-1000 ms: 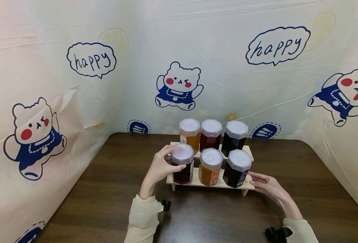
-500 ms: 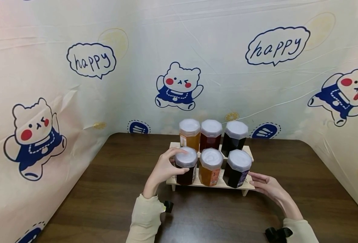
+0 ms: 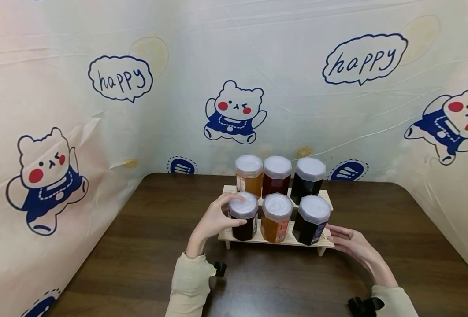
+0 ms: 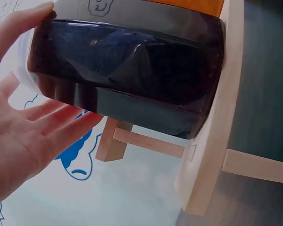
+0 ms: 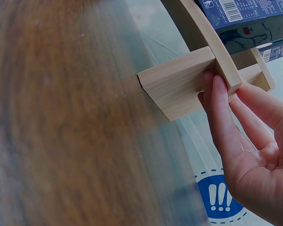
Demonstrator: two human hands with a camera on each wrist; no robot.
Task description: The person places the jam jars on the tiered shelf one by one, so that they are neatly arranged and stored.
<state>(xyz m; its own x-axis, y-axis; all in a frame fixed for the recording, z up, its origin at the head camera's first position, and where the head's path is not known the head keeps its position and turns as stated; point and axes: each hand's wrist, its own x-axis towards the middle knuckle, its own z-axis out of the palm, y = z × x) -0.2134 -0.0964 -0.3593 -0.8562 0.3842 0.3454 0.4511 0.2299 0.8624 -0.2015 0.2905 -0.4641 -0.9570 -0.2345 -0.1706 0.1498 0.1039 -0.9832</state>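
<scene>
At the front left of a two-tier wooden rack (image 3: 226,236), my left hand (image 3: 214,219) grips a dark jar (image 3: 243,230) with a white lid. Thumb and fingers span its upper part. In the left wrist view, the base of this jar (image 4: 127,70) meets the shelf. My right hand (image 3: 354,244) pinches the right end of the lower shelf between thumb and fingers, as the right wrist view shows at the rack's end (image 5: 228,66). Beside the held jar stand an amber jar (image 3: 274,230) and another dark jar (image 3: 306,230).
On the upper tier, behind, stand an amber jar (image 3: 250,182), a dark red jar (image 3: 275,185) and a near-black jar (image 3: 304,189), all white-lidded. The rack is on a brown wooden table (image 3: 146,246). A printed curtain (image 3: 178,97) borders its back and sides.
My left hand has moved the dark jar slightly right and nearer the front amber jar, then held steady over the last half second. My right hand keeps its place on the rack.
</scene>
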